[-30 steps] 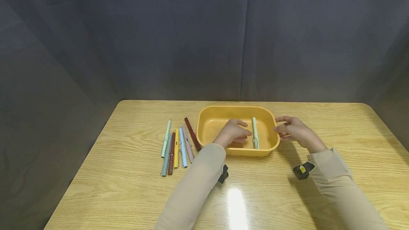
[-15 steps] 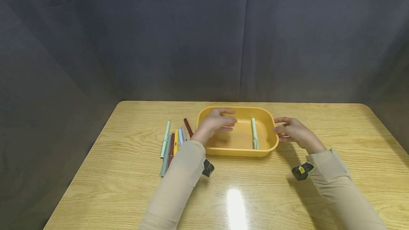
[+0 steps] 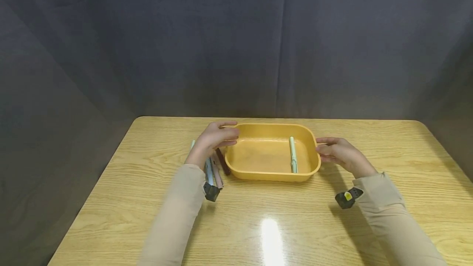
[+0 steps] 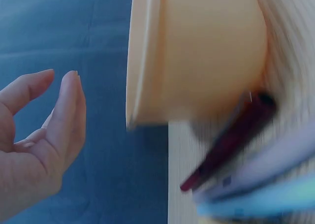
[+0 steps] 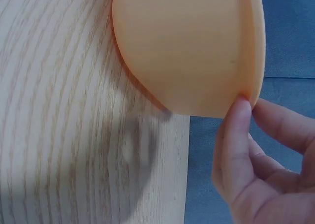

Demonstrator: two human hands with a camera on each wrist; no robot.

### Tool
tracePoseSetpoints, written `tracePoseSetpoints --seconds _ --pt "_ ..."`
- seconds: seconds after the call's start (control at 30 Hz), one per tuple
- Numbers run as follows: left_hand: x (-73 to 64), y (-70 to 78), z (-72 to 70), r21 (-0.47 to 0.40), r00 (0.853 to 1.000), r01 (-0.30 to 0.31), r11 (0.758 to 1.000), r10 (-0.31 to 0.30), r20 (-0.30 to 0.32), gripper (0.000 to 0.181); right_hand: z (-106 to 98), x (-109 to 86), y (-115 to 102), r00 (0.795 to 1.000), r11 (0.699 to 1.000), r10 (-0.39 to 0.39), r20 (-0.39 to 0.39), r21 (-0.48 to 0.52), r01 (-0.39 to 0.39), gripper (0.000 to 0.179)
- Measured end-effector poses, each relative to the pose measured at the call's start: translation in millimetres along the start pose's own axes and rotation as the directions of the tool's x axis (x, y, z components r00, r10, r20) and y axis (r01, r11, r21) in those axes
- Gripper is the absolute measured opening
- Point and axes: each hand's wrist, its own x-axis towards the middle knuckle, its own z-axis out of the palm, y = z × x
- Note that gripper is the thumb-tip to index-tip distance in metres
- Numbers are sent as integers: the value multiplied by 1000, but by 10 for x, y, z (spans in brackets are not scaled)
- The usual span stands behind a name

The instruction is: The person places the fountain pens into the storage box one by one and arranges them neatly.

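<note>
An orange-yellow plastic bin (image 3: 273, 177) stands on the table with one mint-green pen (image 3: 293, 155) lying inside near its right end. At the bin's right rim, my right hand (image 3: 343, 155) pinches the edge between thumb and finger, as the right wrist view shows. My left hand (image 3: 216, 138) is above the pens by the bin's left end, its fingertips overlapping the left rim in the head view. Its fingers are relaxed and hold nothing. Below it lie a dark red pen (image 4: 231, 135), a lilac pen (image 3: 216, 173) and a light blue pen (image 3: 209, 173). The left arm hides other pens.
The tip of another mint-green pen (image 3: 193, 143) shows behind the left hand. The wooden table (image 3: 314, 225) ends at a far edge with a dark curtain (image 3: 207, 52) behind it. Dark camera units sit at both wrists.
My left hand has moved left from over the bin's inside, beside the mint-green pen, to its left rim, covering several pens on the table. My right hand has stayed at the right rim.
</note>
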Motion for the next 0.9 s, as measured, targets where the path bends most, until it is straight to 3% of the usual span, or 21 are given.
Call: tracePoseSetpoints --seconds 0.33,0.47,0.7,0.9 --pt "-194 -171 -550 38 995 -26 999 29 -95 54 12 -1 -5 1000 999 -6 5 43 6 63" --pt "-272 -286 -734 62 990 -2 998 11 -139 53 18 -2 -10 1000 999 -4 3 44 4 63" --pt "-336 -458 -915 173 973 86 981 -45 -228 50 12 -1 -8 1000 998 4 -4 57 -4 62" --pt "-350 -599 -1001 225 964 136 965 -76 -255 49 9 -1 4 1000 998 13 -3 58 -13 63"
